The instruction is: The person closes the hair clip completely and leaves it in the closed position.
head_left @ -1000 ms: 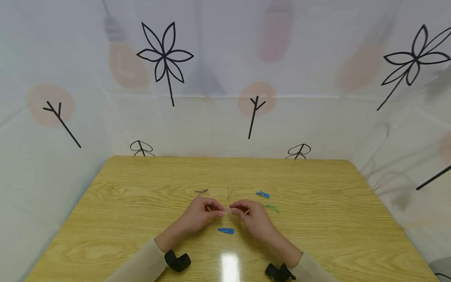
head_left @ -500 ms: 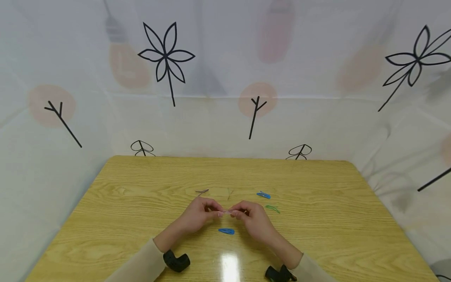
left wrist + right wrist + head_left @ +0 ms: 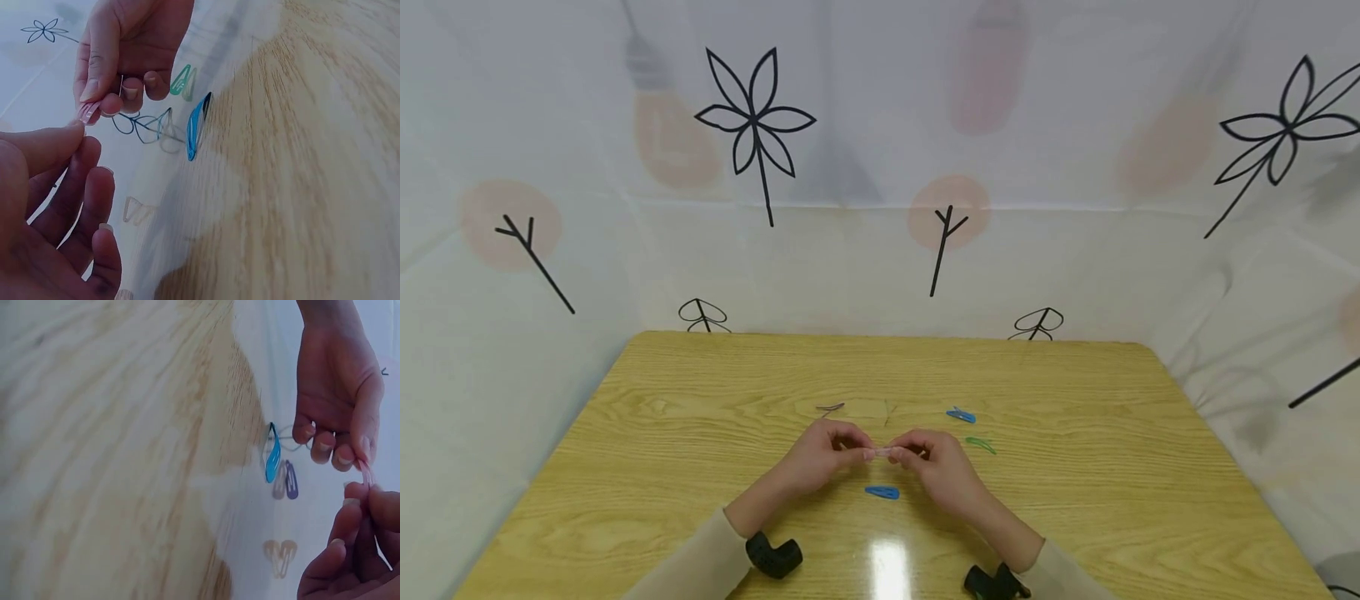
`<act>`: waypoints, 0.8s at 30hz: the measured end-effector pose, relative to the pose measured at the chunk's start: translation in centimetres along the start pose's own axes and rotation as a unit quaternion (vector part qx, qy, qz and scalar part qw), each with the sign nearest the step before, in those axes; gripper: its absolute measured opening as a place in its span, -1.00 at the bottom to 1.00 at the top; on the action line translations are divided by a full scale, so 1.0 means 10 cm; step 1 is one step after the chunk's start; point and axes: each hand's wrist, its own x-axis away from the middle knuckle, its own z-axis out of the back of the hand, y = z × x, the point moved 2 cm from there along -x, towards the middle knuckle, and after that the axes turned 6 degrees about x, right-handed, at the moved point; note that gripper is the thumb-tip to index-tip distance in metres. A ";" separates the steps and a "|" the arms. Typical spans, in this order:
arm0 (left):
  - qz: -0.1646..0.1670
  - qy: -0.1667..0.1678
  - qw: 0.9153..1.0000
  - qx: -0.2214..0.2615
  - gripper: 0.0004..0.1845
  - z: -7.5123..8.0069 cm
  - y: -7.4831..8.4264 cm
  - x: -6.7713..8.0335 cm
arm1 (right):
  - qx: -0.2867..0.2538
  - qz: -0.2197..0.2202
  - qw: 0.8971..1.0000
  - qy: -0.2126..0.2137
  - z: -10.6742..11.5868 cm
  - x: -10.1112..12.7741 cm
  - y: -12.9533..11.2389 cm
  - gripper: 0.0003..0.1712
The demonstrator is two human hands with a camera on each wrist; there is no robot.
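Both hands meet over the middle of the wooden table [image 3: 647, 467] and pinch a small pink hair clip [image 3: 881, 452] between them. My left hand [image 3: 863, 452] holds its left end with thumb and fingertips [image 3: 75, 128]. My right hand [image 3: 901, 452] grips the other end, and in the left wrist view the pink hair clip [image 3: 87, 112] shows under its thumb. Seen from the right wrist, the pink hair clip [image 3: 364, 473] spans both hands. A blue hair clip [image 3: 881, 492] lies on the table just below the hands.
A second blue clip [image 3: 960, 414] and a green clip [image 3: 980, 444] lie to the right of the hands. A greyish clip [image 3: 829, 407] lies beyond the left hand. A patterned white curtain [image 3: 850, 250] surrounds the table's far and side edges.
Hardly anything: both hands stay on the pink clip in the same place, with the right hand's fingers drawn in a little closer.
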 end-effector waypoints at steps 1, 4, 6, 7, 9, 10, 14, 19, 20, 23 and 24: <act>0.000 0.000 1.000 -0.002 -0.95 0.00 -0.01 0.00 | 0.003 -0.004 1.000 0.000 0.00 0.00 0.00 -0.84; -0.005 -0.003 1.000 -0.008 -0.94 0.00 -0.03 0.00 | 0.010 -0.011 1.000 0.000 -0.02 -0.01 0.02 -0.85; -0.007 -0.006 1.000 -0.016 -0.95 0.01 -0.04 0.00 | 0.015 -0.009 1.000 0.001 -0.02 -0.01 0.03 -0.88; -0.008 -0.008 1.000 -0.021 -0.95 0.02 -0.04 0.00 | 0.018 -0.006 1.000 0.002 -0.03 -0.02 0.03 -0.89; -0.013 -0.012 0.999 -0.027 -0.95 0.02 -0.04 0.00 | 0.024 -0.001 1.000 0.004 -0.04 -0.02 0.05 -0.90; -0.014 -0.013 0.999 -0.031 -0.95 0.03 -0.04 0.01 | 0.025 0.002 1.000 0.004 -0.04 -0.03 0.05 -0.90; -0.020 -0.014 0.999 -0.043 -0.96 0.04 -0.04 0.02 | 0.039 0.004 0.999 0.002 -0.06 -0.04 0.08 -0.91; -0.021 -0.020 0.998 -0.048 -0.96 0.05 -0.06 0.02 | 0.060 0.005 0.998 -0.008 -0.09 -0.04 0.09 -0.92; -0.022 -0.021 0.998 -0.048 -0.96 0.05 -0.07 0.02 | 0.064 0.005 0.998 -0.009 -0.09 -0.05 0.09 -0.92; -0.021 -0.025 0.998 -0.047 -0.97 0.05 -0.10 0.01 | 0.072 0.005 0.997 -0.014 -0.09 -0.06 0.07 -0.93; -0.020 -0.027 0.998 -0.047 -0.97 0.05 -0.10 0.01 | 0.074 0.004 0.997 -0.017 -0.09 -0.06 0.06 -0.93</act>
